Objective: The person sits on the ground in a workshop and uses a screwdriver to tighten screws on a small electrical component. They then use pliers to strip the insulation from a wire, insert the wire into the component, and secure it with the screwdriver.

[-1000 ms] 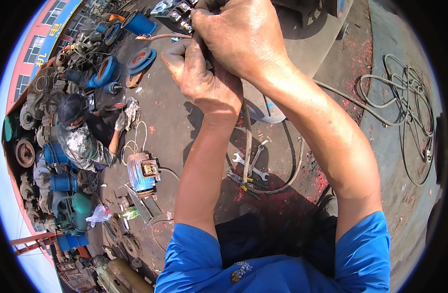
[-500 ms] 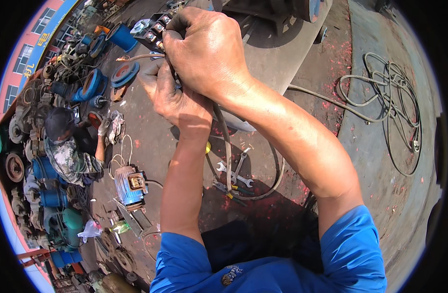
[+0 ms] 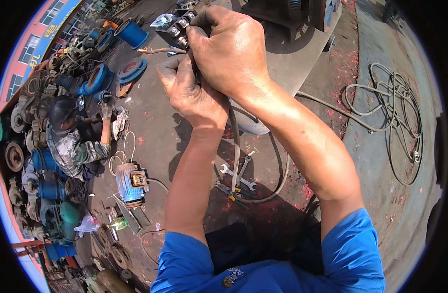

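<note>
At the top, just left of centre, is a black terminal block [image 3: 175, 30] with a row of shiny metal screws. My right hand [image 3: 229, 49] is closed against its right side, thumb and forefinger pinched; what lies between them is hidden. Below and partly behind it, my left hand [image 3: 197, 93] has its fingers bent round a grey cable [image 3: 235, 141], which comes out by the wrist and hangs in a loop. A brown wire [image 3: 160, 50] with a bared copper end sticks out leftward above my left fingers.
Wrenches [image 3: 243, 171] and yellow-handled pliers [image 3: 229, 191] lie on the ground below. A blue motor [image 3: 131, 183] stands left; beyond it a person [image 3: 75, 132] crouches beside piled motor parts. A metal plate [image 3: 287, 63] is behind my hands; coiled cable [image 3: 392, 97] lies right.
Both hands and the terminal block appear shifted right in the picture, as the surroundings have also moved slightly. The crouching person's hand has moved up. My grips look much the same.
</note>
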A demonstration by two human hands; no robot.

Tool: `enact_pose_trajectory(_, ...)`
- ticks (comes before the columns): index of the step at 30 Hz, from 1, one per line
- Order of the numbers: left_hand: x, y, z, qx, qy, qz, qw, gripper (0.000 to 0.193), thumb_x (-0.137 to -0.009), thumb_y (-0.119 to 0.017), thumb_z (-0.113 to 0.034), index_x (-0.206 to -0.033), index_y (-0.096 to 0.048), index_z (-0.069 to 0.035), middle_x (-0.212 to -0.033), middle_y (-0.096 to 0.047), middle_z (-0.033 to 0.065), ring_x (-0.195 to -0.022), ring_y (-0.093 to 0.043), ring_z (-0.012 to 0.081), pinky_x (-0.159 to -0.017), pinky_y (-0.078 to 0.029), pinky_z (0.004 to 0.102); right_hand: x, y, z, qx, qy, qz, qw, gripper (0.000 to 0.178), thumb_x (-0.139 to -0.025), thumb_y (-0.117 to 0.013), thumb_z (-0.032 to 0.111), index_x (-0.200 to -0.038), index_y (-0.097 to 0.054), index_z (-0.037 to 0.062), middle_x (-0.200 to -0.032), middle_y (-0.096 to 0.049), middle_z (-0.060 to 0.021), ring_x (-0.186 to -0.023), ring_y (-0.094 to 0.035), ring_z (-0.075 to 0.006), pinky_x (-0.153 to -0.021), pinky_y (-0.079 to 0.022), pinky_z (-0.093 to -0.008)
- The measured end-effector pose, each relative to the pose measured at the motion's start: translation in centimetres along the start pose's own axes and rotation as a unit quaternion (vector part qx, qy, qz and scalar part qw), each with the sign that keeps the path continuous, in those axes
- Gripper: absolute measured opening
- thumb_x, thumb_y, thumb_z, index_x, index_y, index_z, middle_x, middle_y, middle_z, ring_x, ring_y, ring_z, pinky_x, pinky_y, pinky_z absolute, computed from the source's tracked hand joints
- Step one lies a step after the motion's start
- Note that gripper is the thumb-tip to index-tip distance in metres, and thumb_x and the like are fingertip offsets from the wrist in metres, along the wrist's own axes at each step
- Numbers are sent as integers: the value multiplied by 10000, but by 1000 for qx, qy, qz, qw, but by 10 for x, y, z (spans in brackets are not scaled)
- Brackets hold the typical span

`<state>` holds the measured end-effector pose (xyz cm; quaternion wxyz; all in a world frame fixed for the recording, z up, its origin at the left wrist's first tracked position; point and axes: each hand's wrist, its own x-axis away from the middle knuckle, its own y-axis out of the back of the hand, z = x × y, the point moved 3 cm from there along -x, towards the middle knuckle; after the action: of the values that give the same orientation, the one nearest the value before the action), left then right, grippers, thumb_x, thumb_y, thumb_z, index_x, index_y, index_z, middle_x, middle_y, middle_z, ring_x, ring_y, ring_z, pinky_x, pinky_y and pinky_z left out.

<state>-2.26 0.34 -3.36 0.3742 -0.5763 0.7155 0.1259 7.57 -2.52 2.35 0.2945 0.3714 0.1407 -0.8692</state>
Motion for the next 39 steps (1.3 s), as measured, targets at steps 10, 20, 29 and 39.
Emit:
enact_pose_trajectory(10,-1,4,-2,-166,-72,19,983,78,-1039,-573,-64,-1076,-533,-8,-1066,-501,63,-960,-560,138,-897,-511,334,-1,0,-2,2,-11,27,1000,157,-809,-727,156,-745,-678,22,-738,-676,-211,-745,-681,-426,-673,-543,-499)
enact_pose_trajectory(20,-12,5,-30,-463,-387,-11,798,678,-721,-933,-200,-1289,-596,-46,-1314,-435,157,-1282,-419,354,-1051,-422,497,5,90,20,23,-66,290,954,389,-819,-554,7,-1196,-637,-40,-944,-696,-262,-939,-703,-388,-855,-537,-448)
enact_pose_trajectory(29,-38,-13,-15,-420,-351,-21,837,624,-780,-841,-132,-1317,-560,15,-1319,-492,198,-1232,-504,358,-1063,-439,468,38,214,51,245,34,421,873,230,-895,-686,2,-1042,-509,-11,-1031,-666,-226,-833,-718,-371,-633,-590,-405)
enact_pose_trajectory(39,-35,-8,-14,-371,-272,5,888,622,-803,-817,-143,-1337,-537,8,-1316,-471,184,-1243,-467,360,-1068,-417,488,77,297,30,-54,21,10,998,393,-960,-756,279,-1273,-531,209,-1348,-605,-168,-1016,-664,-317,-765,-605,-429)
